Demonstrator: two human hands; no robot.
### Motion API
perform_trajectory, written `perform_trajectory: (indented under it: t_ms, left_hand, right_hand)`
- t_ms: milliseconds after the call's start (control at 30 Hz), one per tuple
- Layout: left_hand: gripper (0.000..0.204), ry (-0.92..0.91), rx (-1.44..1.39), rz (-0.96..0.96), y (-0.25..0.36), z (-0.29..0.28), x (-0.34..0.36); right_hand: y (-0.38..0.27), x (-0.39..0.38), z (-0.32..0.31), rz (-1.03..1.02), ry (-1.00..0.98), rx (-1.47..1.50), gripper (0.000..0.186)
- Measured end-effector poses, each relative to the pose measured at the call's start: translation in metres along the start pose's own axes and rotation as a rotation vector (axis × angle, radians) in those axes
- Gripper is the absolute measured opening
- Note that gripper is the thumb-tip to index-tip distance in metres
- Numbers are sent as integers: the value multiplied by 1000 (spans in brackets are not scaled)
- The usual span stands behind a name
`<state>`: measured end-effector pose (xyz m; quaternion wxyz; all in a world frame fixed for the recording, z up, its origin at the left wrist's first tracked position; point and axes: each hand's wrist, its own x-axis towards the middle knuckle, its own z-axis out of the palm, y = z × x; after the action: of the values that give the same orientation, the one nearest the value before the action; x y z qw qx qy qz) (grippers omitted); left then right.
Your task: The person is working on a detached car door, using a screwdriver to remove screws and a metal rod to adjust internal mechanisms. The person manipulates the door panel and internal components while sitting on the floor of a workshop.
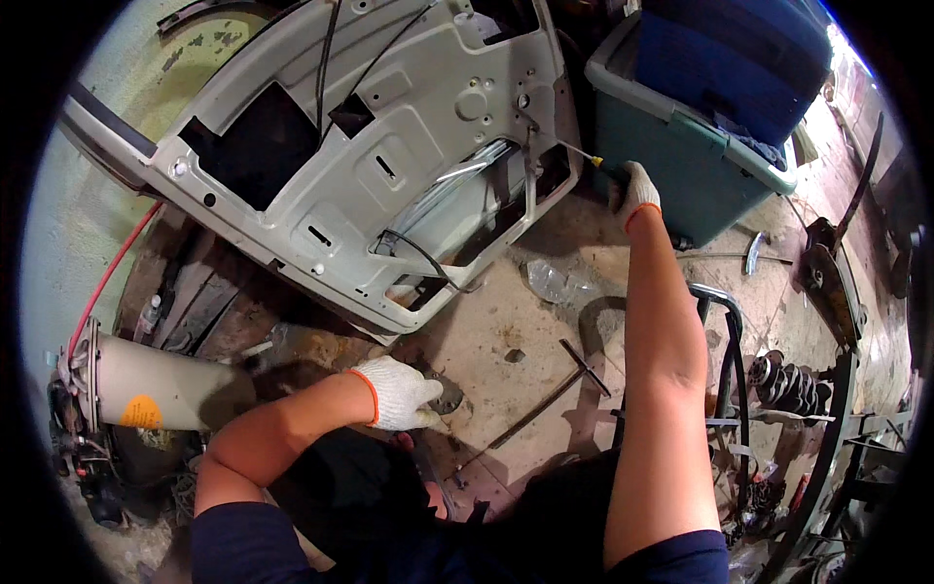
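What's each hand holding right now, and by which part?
The right hand grips a yellow-tipped screwdriver by its dark handle. The left hand rests on a small dark object on the floor; a grip cannot be told.

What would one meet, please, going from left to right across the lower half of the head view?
Beige cylinder tank → left hand in a white glove → T-handle wrench on the floor → right forearm → coil spring.

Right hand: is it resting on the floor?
No, the gloved right hand is raised, holding a screwdriver against the car door panel.
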<state>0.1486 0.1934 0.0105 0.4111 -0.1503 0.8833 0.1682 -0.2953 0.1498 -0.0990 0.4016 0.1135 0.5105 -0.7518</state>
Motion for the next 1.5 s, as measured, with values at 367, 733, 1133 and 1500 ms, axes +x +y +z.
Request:
perform_trajectory:
  t_ms: [367, 733, 1133, 1500]
  left_hand:
    - [48, -16, -5, 11, 4, -3, 0]
    - [52, -30, 67, 83, 17, -27, 13]
    - [50, -72, 37, 181, 23, -4, 1]
    - [53, -88, 23, 148, 19, -9, -9]
  right_hand:
    - [-2, 0, -16, -224, -285, -164, 22]
    - [-61, 10, -46, -21, -474, -683, 46]
    - [-11, -50, 17, -668, -179, -1213, 41]
    - [5, -66, 47, -689, -50, -1184, 33]
